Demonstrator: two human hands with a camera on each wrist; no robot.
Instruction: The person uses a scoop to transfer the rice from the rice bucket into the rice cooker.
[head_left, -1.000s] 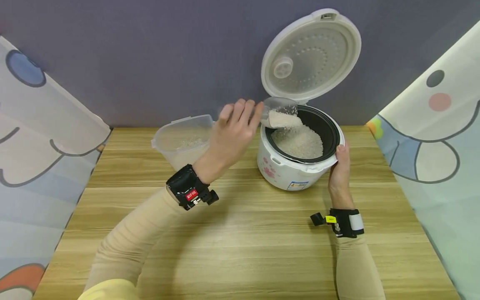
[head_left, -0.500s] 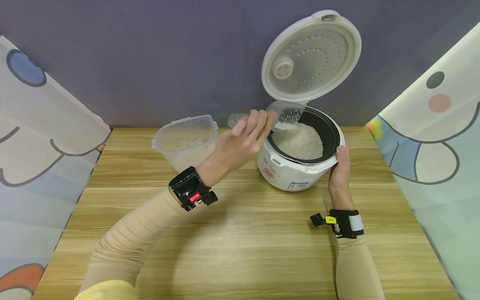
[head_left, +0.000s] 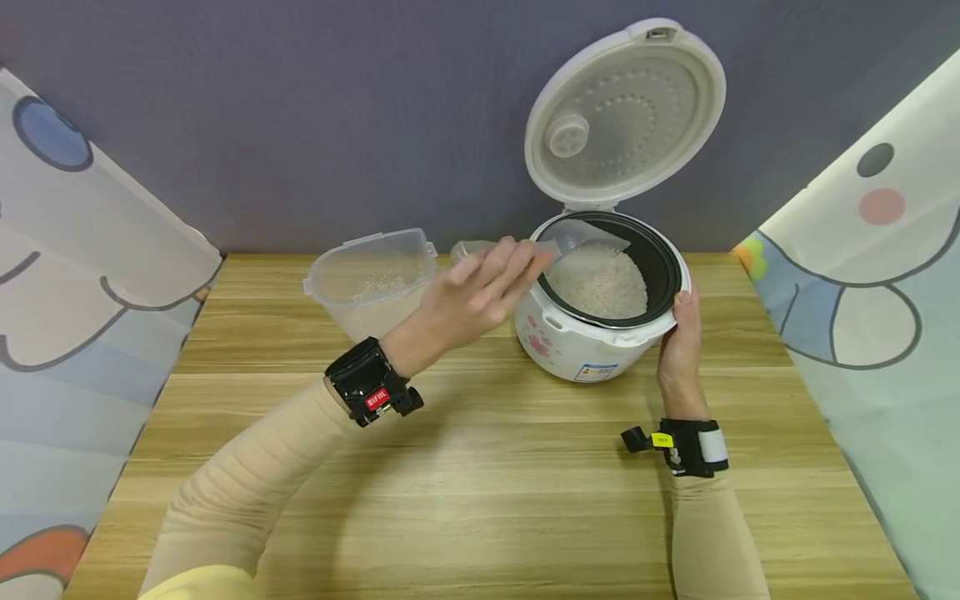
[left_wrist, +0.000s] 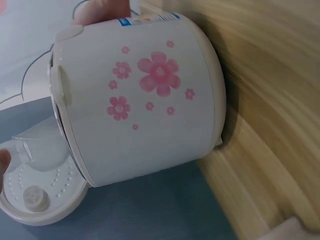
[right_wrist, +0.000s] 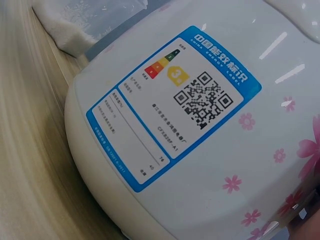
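My left hand point(head_left: 480, 292) grips the handle of a clear plastic scoop point(head_left: 596, 236). The scoop's bowl tips down over the black inner pot point(head_left: 660, 279) of a white rice cooker point(head_left: 551, 337), above a mound of white rice point(head_left: 611, 287). No rice can be made out in the scoop now. My right hand point(head_left: 680, 350) holds the cooker's right side, thumb on the rim; its other fingers are hidden. Pink flowers cover the cooker's wall point(left_wrist: 175, 120) in the left wrist view, where the scoop point(left_wrist: 47, 147) shows beside the lid.
The cooker's lid point(head_left: 626, 108) stands raised against the dark back wall. A clear plastic bin point(head_left: 367, 262) with rice in it stands left of the cooker, partly behind my left forearm. Printed cloths point(head_left: 847, 275) flank the wooden table point(head_left: 487, 500).
The scoop has tipped further and moved right and down over the pot, its rice pouring out onto the mound. My left hand turned with it; my right hand has stayed on the cooker.
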